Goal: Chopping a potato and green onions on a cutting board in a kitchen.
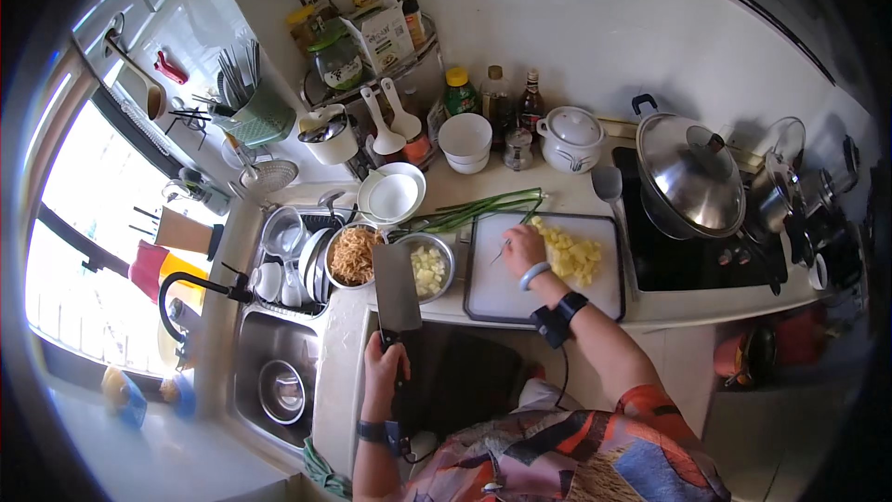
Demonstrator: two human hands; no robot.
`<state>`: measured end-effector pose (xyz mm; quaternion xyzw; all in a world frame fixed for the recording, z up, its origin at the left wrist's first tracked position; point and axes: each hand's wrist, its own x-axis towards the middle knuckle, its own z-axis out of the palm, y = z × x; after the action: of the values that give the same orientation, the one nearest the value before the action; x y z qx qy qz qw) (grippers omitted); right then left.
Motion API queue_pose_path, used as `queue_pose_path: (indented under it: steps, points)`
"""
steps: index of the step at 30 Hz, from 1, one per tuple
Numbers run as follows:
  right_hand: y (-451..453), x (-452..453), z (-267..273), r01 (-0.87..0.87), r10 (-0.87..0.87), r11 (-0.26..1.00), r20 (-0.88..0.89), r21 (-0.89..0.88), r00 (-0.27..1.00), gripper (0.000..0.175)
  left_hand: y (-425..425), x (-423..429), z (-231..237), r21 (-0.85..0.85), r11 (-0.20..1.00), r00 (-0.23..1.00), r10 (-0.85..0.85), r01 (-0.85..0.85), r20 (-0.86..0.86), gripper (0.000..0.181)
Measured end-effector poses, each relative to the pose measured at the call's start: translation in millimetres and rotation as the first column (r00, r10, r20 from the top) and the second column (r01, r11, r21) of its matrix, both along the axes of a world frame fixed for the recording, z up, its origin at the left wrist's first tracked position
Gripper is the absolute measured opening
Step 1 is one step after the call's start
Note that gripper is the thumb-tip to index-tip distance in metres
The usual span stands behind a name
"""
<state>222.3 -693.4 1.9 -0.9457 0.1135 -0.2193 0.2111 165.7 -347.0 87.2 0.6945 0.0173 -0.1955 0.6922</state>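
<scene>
My left hand [387, 364] grips the black handle of a cleaver [397, 286], its broad steel blade upright between two metal bowls. Over the white cutting board [498, 293], my right hand [526, 251] pinches a thin item too small to name. Yellow chopped pieces [575, 254] lie on the board just right of that hand. Green scallions [481, 209] stretch along the board's back edge. The metal bowl [449, 272] behind the blade holds pale cubes [427, 270]; the other holds brown shreds [355, 254].
Left are a sink [272, 335], a black faucet [202, 280] and a dish rack with dishes. A spatula [617, 202] lies between board and cooktop [669, 265], where a lidded wok [690, 174] stands. Behind are white bowls [465, 139], bottles and a lidded pot [573, 139].
</scene>
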Motion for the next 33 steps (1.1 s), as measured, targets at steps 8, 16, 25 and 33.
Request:
queue_pose_path:
  steps: [8,16,25,33]
  points:
    - [-78.5,3.3,-30.7,0.004,-0.011,1.0,-0.26,-0.026,0.966,0.039,-23.9,-11.3,-3.5,0.06,0.998,1.0,0.017,-0.017,0.005,0.011]
    - [-49.6,-24.7,-15.0,-0.237,0.18,0.965,-0.378,-0.109,0.908,0.016,-84.3,-13.3,-21.6,0.121,0.967,0.974,-0.226,0.224,0.003,0.013]
    - [-122.4,-84.6,-12.0,-0.217,0.216,0.976,0.055,0.009,0.975,0.047,-130.4,-12.7,-55.1,0.193,0.914,0.933,-0.345,0.358,-0.098,0.011]
    - [-88.7,-124.4,-8.7,-0.1,0.113,0.993,-0.333,0.057,0.936,0.114,-149.8,-19.5,-87.0,0.129,0.91,0.909,-0.363,0.393,-0.205,0.014]
